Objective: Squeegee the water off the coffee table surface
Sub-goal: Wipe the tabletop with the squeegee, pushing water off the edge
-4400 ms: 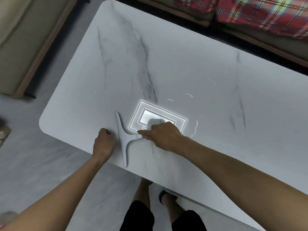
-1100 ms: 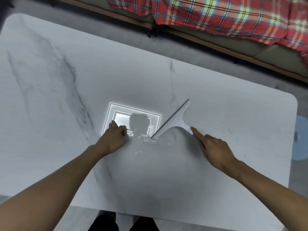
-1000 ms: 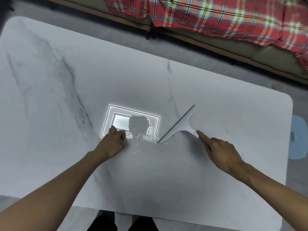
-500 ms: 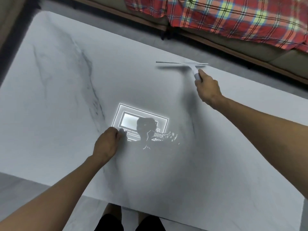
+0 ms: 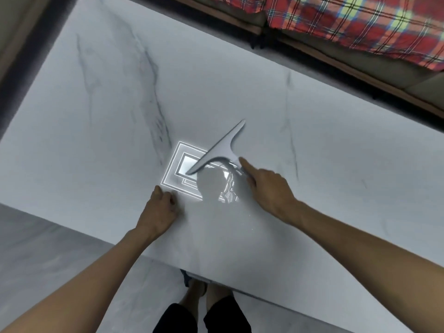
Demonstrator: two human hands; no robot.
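From the head view, the right hand (image 5: 269, 188) grips the handle of the squeegee (image 5: 217, 150), index finger laid along it. Half a second ago the blade was out at the far edge of the table (image 5: 96, 116); now it is back at the middle, angled across the bright light reflection, with rippled water (image 5: 228, 188) just nearside of it. That suggests a fresh pull toward the near edge, with water left to clear. The left hand (image 5: 159, 209) rests loosely curled on the table, holding nothing.
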